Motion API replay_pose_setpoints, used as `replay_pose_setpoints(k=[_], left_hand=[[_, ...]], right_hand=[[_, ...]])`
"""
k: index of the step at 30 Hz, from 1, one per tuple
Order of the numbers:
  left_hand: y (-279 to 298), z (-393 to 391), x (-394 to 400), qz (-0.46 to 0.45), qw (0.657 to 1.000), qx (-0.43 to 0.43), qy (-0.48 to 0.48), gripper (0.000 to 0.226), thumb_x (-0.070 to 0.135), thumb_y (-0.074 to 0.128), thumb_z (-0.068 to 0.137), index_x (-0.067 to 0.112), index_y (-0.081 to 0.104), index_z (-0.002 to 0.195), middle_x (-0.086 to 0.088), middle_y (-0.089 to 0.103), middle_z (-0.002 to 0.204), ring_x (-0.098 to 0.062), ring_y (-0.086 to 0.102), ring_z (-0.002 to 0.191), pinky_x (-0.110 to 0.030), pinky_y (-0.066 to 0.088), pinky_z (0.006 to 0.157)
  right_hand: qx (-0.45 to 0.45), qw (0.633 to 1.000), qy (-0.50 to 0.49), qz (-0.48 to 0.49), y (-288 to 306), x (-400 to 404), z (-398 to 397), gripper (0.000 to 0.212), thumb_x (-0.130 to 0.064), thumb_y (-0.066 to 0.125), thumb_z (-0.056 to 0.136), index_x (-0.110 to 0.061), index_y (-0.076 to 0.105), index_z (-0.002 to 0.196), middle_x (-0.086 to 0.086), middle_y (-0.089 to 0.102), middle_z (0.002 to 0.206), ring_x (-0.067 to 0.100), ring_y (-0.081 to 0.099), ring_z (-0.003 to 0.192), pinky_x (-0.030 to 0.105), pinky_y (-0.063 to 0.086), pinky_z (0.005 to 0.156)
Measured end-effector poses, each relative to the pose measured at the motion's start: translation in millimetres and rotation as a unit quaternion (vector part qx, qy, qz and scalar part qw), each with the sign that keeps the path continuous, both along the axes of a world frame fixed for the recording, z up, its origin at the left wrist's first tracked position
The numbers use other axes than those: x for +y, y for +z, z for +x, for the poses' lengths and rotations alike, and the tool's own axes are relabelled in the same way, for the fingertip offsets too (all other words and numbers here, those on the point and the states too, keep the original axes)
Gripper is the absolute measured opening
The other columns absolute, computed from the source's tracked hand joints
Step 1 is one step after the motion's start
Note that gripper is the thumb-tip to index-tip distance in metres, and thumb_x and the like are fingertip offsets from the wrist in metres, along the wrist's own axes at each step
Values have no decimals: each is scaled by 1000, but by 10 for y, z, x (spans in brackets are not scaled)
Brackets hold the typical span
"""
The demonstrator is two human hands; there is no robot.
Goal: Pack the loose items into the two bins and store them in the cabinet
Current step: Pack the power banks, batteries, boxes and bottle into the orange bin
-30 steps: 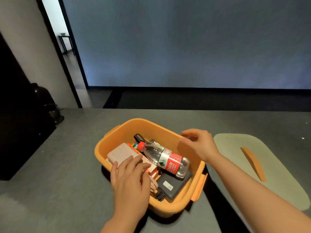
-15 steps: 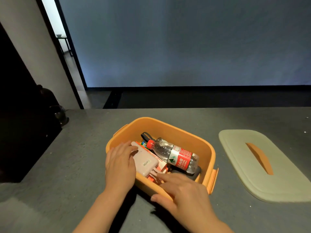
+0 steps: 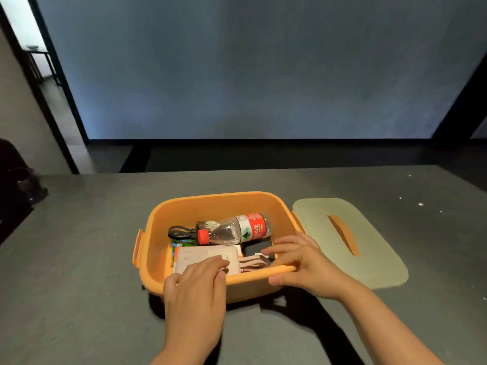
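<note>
both forearms run off the bottom edge. the left hand point(image 3: 195, 285) covers the near corner of the pale flat box point(image 3: 205, 259) in the orange bin point(image 3: 218, 204), and its print is too small to read. the right hand point(image 3: 303, 264) hides part of the black item point(image 3: 257, 249) under its fingers. the bottle point(image 3: 234, 229) overlies a dark looped strap point(image 3: 180, 232) and a green packet point(image 3: 181, 243), mostly hidden. a dark shape point(image 3: 15, 180) at the left edge is cut off and unclear.

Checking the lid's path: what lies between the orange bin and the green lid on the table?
Nothing: in the head view the green lid lies flat just right of the orange bin, with only a narrow strip of bare grey table between them.
</note>
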State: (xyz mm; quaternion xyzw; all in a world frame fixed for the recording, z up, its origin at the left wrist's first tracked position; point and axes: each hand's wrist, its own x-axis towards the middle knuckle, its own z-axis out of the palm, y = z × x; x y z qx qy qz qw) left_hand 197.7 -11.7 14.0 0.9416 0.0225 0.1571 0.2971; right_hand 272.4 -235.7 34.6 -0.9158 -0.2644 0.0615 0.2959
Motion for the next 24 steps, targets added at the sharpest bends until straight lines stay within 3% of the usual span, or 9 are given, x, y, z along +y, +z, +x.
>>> replay_pose_setpoints(k=[3,7,10,13,15,18,20,24], left_hand=[[77,44,-63,0,1000,17,9,23,36,40,95,45,56,109,31,56,111,6,46,95,-27,25,79],[183,114,-186,-23,1000,20,1,21,36,53,89,42,61,108,22,64,104,-4,48,80,-27,34,72],[205,176,-258,-67,998,11,-9,18,33,57,88,42,62,103,23,63,98,-6,58,86,-30,43,71],[189,235,-375,-53,999,-3,7,16,32,59,86,43,62,97,28,59,95,-5,56,85,-30,43,68],[195,290,-499,-29,999,-2,14,17,32,60,85,44,62,96,27,57,95,-6,57,87,-29,40,66],[205,396,-704,-16,1000,14,-1,17,36,57,85,47,60,99,28,55,95,-3,54,82,-28,38,63],[203,458,-798,16,1000,19,-7,17,39,55,85,46,58,101,27,56,96,-2,54,81,-26,35,61],[166,504,-850,92,996,14,-5,15,40,56,85,40,62,98,22,63,96,-5,60,89,-25,36,58]], right_hand=[[-5,999,-23,44,-4,17,-26,20,-46,78,72,-37,77,90,-28,64,113,-11,42,120,22,4,112],[2,989,-53,137,-28,21,-117,10,-34,81,73,-33,77,82,-21,70,100,-5,57,107,18,11,111],[18,960,-99,260,-11,-126,-154,11,-24,79,76,-34,76,76,-15,72,97,4,63,100,14,39,95],[-16,934,-194,299,-35,-465,-13,16,-13,76,79,-29,76,78,-12,74,89,-4,63,98,9,44,81],[-26,912,-292,287,-132,-735,161,16,-10,74,80,-25,75,76,-13,74,80,-14,60,93,12,46,75],[4,887,-420,194,-359,-1087,451,14,-15,71,80,-27,73,87,-8,73,89,3,66,77,28,52,73],[24,883,-454,111,-524,-1266,622,24,-19,68,81,-25,69,105,-3,71,103,17,67,88,31,51,77],[9,880,-475,-1,-741,-1426,936,45,-26,68,82,-22,56,125,1,60,117,24,58,105,31,45,74]])
